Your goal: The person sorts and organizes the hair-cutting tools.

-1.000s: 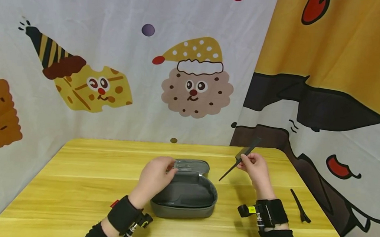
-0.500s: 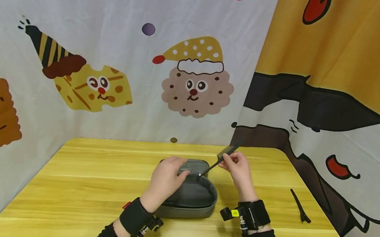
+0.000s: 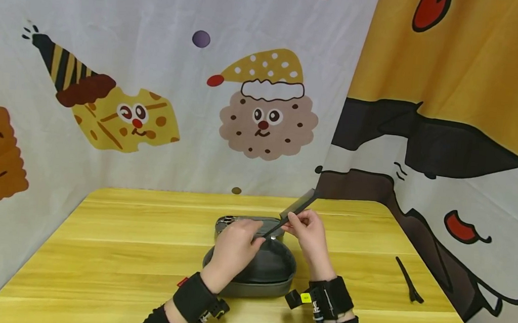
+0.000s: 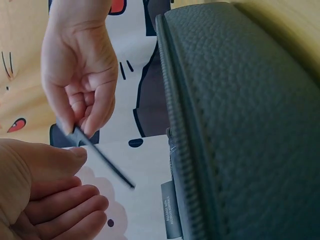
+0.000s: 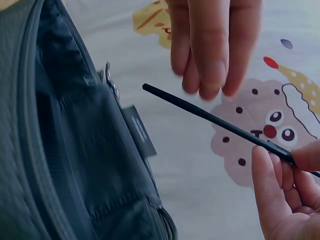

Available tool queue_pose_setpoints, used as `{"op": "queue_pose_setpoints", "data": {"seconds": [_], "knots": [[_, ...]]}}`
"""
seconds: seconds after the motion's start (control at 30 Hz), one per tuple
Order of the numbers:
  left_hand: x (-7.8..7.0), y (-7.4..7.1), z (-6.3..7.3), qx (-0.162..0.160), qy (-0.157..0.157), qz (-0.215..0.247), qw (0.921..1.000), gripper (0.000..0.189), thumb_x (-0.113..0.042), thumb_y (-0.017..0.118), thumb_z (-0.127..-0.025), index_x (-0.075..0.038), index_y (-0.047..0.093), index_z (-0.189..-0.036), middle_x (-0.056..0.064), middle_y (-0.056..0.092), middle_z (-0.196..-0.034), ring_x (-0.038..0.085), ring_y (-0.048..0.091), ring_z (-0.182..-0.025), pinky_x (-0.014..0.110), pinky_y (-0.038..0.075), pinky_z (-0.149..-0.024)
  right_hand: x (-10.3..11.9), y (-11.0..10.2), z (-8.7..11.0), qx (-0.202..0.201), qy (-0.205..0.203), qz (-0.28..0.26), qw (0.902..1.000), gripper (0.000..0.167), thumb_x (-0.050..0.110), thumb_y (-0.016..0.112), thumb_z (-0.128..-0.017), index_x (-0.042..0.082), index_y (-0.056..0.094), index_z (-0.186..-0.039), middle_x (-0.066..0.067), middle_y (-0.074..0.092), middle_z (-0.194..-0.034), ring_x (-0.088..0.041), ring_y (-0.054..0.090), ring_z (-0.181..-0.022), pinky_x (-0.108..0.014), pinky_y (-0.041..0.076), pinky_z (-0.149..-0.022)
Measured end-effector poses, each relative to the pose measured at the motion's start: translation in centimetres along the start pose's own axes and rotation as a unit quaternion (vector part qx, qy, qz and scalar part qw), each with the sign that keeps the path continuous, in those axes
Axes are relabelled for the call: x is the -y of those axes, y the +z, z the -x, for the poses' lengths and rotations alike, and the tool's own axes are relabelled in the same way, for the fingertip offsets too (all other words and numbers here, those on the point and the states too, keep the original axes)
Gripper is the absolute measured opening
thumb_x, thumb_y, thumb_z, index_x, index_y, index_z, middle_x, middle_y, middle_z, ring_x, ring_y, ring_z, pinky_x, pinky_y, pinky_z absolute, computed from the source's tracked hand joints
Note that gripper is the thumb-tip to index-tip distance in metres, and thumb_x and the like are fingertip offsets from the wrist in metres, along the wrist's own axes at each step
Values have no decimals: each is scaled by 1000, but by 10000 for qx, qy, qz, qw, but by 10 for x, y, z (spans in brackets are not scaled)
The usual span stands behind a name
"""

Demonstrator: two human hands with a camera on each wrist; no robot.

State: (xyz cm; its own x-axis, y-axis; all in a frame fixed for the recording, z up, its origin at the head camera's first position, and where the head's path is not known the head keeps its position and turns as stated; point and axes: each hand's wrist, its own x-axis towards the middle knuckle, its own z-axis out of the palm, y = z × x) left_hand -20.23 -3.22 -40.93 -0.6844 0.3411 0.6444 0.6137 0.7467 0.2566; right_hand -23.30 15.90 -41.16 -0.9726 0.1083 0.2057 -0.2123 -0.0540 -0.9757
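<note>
Black comb (image 3: 298, 204) slants just below right of the head view's centre, pinched by the right hand (image 3: 310, 238); the left hand (image 3: 235, 251), fingers relaxed, hovers over the grey case (image 3: 260, 290), lower centre.

Before me I had a table (image 3: 119, 252) with a yellow wood-grain top, its planks running crosswise and its far corners rounded. Near the middle of it sat my grey case (image 3: 258, 290), open, its lid (image 3: 221, 226) folded back on the far side. Well to the right lay a slim black clip (image 3: 408, 281), flared end towards me.
</note>
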Motion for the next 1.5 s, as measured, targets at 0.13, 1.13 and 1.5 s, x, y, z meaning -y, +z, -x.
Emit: {"op": "queue_pose_setpoints", "data": {"seconds": [0.13, 1.13, 1.5], "knots": [[-1, 5, 1, -3, 43, -26, 10000, 34, -16, 84, -81, -6, 74, -112, 9, 72, -99, 22, 69, -87, 34, 57, -72, 1, 7, 4, 69, 27, -16, 10000, 13, -3, 57, -98, -8, 46, -95, -16, 53, -87, -14, 67, -71, -30, 59, -74], [4, 12, 3, -434, 249, -415, 9979, 11, -13, 85, -78, -12, 77, -86, 3, 71, -76, 17, 65, -62, 31, 54, -57, 1, 20, 13, 403, 28, -145, 9991, 12, -3, 58, -98, -9, 48, -97, -16, 55, -89, -17, 70, -74, -32, 58, -76], [7, 8, 4, -444, 271, -320, 9981, 12, -10, 84, -79, -12, 77, -89, 4, 71, -78, 17, 66, -66, 31, 55, -61, 1, 14, 15, 694, -180, 201, 9972, 14, 0, 61, -97, -9, 52, -104, -17, 59, -92, -24, 70, -81, -44, 56, -83]]}}
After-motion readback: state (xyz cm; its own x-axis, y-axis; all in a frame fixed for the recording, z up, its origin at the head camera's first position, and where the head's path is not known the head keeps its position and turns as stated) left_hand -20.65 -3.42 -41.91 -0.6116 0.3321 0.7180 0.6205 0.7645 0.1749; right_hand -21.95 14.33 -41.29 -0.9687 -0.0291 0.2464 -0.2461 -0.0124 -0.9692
